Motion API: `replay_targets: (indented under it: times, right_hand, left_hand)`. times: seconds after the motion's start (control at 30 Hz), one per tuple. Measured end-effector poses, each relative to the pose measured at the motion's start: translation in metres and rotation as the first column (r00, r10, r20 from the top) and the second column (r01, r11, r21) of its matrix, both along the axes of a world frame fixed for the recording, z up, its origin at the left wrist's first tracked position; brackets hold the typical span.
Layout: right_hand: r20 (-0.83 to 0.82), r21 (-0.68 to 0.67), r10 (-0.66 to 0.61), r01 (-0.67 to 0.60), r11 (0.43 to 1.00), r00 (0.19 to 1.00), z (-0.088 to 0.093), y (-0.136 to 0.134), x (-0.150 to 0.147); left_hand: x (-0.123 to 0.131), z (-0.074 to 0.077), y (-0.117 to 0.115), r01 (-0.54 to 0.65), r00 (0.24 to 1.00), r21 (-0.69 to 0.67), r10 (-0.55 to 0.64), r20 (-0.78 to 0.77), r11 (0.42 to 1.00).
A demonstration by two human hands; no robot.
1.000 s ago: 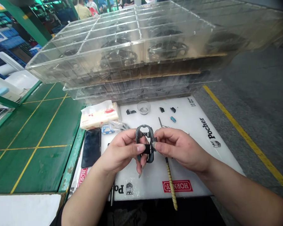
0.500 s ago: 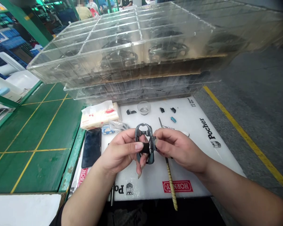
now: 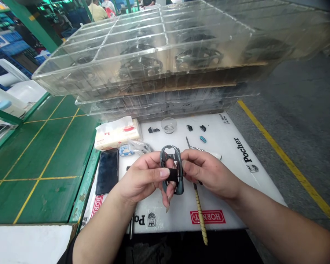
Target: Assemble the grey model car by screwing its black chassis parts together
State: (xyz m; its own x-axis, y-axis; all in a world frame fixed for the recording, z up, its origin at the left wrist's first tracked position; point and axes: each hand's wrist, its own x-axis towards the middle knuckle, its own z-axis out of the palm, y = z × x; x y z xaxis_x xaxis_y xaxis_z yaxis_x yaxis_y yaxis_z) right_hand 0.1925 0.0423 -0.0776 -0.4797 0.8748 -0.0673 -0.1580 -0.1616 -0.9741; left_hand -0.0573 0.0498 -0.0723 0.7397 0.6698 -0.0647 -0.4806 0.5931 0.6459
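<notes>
A small dark grey model car body (image 3: 172,169) is held upright over the white foam board (image 3: 231,154). My left hand (image 3: 143,178) grips it from the left, thumb pressed on a black piece at its middle and fingers curled behind. My right hand (image 3: 206,172) pinches the body's right edge with thumb and forefinger. Both hands are closed on the shell.
Stacked clear compartment trays (image 3: 154,62) with dark car bodies stand behind the board. On the board lie a small clear cup (image 3: 168,125), small black parts (image 3: 153,129), a tissue pack (image 3: 117,134), a phone (image 3: 107,171) and a striped-handled tool (image 3: 199,209). Green table (image 3: 41,157) left, grey floor right.
The car body has tilted and shifted slightly right between my hands; my right fingers have closed in nearer its upper right edge. Nothing else has moved.
</notes>
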Motion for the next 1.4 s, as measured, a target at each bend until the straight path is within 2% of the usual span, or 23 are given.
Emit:
replay_targets:
  times: [0.17,0.3,0.43,0.53,0.67,0.8,0.87,0.93,1.03,1.1,1.13,1.17,1.23,1.3,1.4]
  right_hand:
    - [-0.124,-0.004,-0.009,0.009,1.000,0.992,-0.004,-0.001,0.003]
    - [-0.083,0.004,0.005,-0.005,1.000,0.997,0.004,-0.002,0.001]
    - [-0.008,-0.045,-0.012,0.012,0.999,1.000,0.012,-0.001,-0.003]
    - [0.012,-0.060,-0.041,0.042,0.997,0.999,0.011,0.000,-0.004]
    - [-0.090,-0.007,-0.070,0.070,0.998,0.993,0.006,-0.002,-0.002]
    - [-0.149,0.029,-0.116,0.121,0.992,0.982,0.007,-0.003,-0.001]
    - [-0.140,0.044,-0.155,0.163,0.986,0.978,0.010,-0.002,-0.001]
    - [-0.095,0.061,-0.240,0.246,0.967,0.966,0.012,-0.001,-0.002]
    - [0.042,0.095,-0.354,0.349,0.932,0.934,0.014,-0.001,-0.004]
    - [0.128,0.161,-0.374,0.353,0.922,0.919,0.016,-0.002,-0.004]
    - [0.166,0.214,-0.382,0.345,0.914,0.909,0.017,-0.002,-0.002]
    - [0.205,0.272,-0.401,0.341,0.900,0.893,0.019,-0.002,0.001]
    - [0.312,0.391,-0.474,0.343,0.854,0.824,0.024,0.001,0.009]
    - [0.494,0.478,-0.517,0.278,0.833,0.699,0.029,0.006,0.019]
    - [0.811,0.443,-0.398,-0.004,0.897,0.429,0.032,0.014,0.028]
  left_hand:
    - [-0.003,0.000,0.001,-0.004,1.000,0.000,0.004,0.028,1.000]
    - [-0.004,0.000,0.001,0.004,0.999,-0.001,-0.004,0.044,1.000]
    - [-0.002,-0.001,0.000,0.014,0.999,0.000,-0.014,0.040,1.000]
    - [-0.001,-0.001,0.000,-0.002,1.000,-0.002,0.002,0.000,1.000]
    - [-0.001,0.000,0.000,0.017,0.997,0.004,-0.016,-0.076,1.000]
    - [0.000,0.003,0.003,0.052,0.973,-0.010,-0.052,-0.223,0.999]
    - [0.002,0.002,0.005,-0.004,0.953,0.035,0.015,-0.304,0.999]
    - [0.005,-0.002,0.006,-0.098,0.900,0.189,0.168,-0.402,0.977]
    - [0.008,-0.009,0.006,-0.111,0.724,0.514,0.424,-0.545,0.850]
    - [0.009,-0.012,0.006,-0.069,0.626,0.620,0.518,-0.583,0.781]
    - [0.009,-0.012,0.006,-0.079,0.616,0.622,0.529,-0.583,0.779]
    - [0.009,-0.012,0.006,-0.116,0.630,0.593,0.521,-0.576,0.796]
    - [0.008,-0.009,0.009,-0.222,0.705,0.466,0.471,-0.530,0.856]
    - [0.005,-0.004,0.013,-0.305,0.787,0.321,0.427,-0.445,0.897]
    - [0.001,0.004,0.016,-0.369,0.855,0.189,0.412,-0.313,0.910]
